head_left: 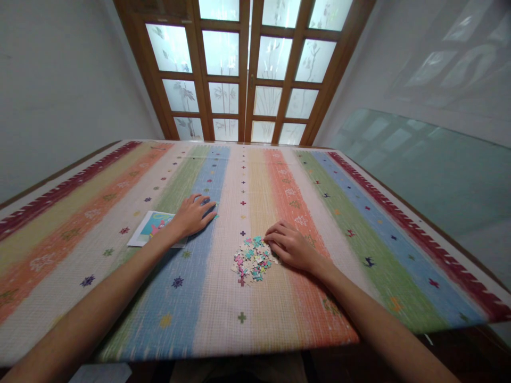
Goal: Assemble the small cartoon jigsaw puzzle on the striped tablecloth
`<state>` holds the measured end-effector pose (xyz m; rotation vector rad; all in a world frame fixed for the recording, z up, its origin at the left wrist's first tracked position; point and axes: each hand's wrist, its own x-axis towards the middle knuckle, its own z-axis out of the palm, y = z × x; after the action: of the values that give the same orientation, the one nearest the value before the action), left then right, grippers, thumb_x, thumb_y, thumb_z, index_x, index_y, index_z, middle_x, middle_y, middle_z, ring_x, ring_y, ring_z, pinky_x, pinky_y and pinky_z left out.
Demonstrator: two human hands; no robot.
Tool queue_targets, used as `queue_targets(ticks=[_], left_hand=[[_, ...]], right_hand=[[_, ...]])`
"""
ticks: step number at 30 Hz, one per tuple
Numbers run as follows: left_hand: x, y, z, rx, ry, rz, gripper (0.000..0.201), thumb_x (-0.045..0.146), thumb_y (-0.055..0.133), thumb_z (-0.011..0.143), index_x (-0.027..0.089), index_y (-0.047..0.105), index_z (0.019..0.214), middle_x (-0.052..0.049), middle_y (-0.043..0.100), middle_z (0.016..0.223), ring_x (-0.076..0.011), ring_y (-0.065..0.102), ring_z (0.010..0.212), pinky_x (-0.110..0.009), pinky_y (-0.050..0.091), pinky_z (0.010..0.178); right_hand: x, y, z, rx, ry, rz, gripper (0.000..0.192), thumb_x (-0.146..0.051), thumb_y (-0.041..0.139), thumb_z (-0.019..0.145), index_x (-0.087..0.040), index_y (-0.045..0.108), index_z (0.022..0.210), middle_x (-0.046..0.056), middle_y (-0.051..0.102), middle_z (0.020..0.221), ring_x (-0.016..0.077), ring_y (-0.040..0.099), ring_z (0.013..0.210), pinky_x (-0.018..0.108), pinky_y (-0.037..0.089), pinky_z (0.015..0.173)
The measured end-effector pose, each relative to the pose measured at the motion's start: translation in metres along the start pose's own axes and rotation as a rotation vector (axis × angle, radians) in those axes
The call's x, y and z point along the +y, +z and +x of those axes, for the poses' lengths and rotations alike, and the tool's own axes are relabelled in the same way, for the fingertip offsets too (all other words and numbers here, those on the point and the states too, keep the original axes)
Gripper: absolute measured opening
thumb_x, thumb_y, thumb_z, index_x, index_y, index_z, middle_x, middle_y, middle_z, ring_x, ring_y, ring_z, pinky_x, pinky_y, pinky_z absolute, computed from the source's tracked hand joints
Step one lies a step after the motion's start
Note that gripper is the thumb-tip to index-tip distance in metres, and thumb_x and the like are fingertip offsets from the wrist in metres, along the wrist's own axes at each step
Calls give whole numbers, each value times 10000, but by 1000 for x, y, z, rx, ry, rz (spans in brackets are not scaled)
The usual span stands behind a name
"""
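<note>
Over on the striped cloth [359, 223] that covers the table, everything sits near the pile of puzzle pieces [253, 259] in the middle. Well to the left of that pile lies a picture card [150, 226], flat on the cloth, with a blue and green drawing on it and a white border. The person's forearm crosses the card's right part, so that edge is hidden. The left hand [194, 214] rests palm down at the card's right end, fingers spread a little and laid flat on a blue stripe; it grips nothing that I can see, and something small and greenish peeks out at its fingertips, too little of it to name. That hand is well apart from the pile. The pile itself is a loose heap of small pieces in pink, teal and cream, lying on a pale stripe. Just to the right of the pile is the right hand [289, 246], knuckles up, fingers curled and drawn together, their tips touching the heap's upper right edge. Whether it pinches a piece I cannot tell. Behind the table stands a wooden door [255, 69] with frosted panes.
</note>
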<state>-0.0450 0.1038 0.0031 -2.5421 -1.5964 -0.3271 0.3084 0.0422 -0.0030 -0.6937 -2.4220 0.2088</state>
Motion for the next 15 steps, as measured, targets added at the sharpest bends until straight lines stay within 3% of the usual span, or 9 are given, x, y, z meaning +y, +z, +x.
queue_targets(ticks=[15], left_hand=[[-24,-1,25,19,13,9,353,409,491,997,204,738,1144,-133,654,1290,-318,533,1217,-485,412,1053]], right_hand=[[-1,-4,2,-5,-4,-41,242,-164,469,1006,-193,706,971,92,704,942,231,595,910,393,515,831]])
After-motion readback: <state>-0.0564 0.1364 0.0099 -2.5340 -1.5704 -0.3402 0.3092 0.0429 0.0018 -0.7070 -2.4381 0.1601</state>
